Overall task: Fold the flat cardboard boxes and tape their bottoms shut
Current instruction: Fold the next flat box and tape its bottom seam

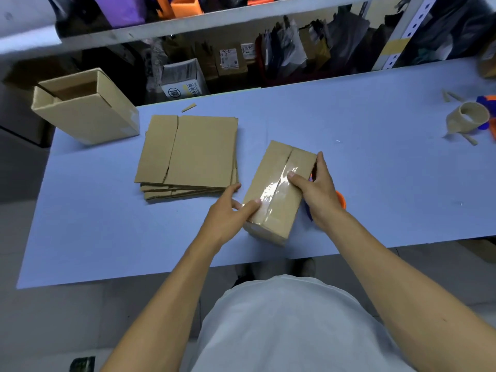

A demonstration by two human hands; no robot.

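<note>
Head view gives me a folded box (279,189) standing bottom-up on the blue tabletop (375,157), close to its near edge, with a strip of clear tape (276,190) running along the seam between the two bottom flaps. My left hand (228,213) sits at the box's near left corner: its thumb lies on top of the flap beside the tape, and the other fingers (233,189) reach out straight along the left side wall, so that hand is relaxed and pressing rather than clenched. My right hand (318,189) is on the opposite side. Its thumb presses down on the tape around the middle of the seam, while the rest of the fingers curl over the right edge of the box and grasp it. Something orange and blue (340,200) shows beneath the right hand, mostly hidden; I cannot tell what it is.

Just left of the box lies a stack of flat boxes (190,154). Well apart, at the far left corner, a finished box (86,106) rests on its side. A tape roll (467,116) sits far right.
</note>
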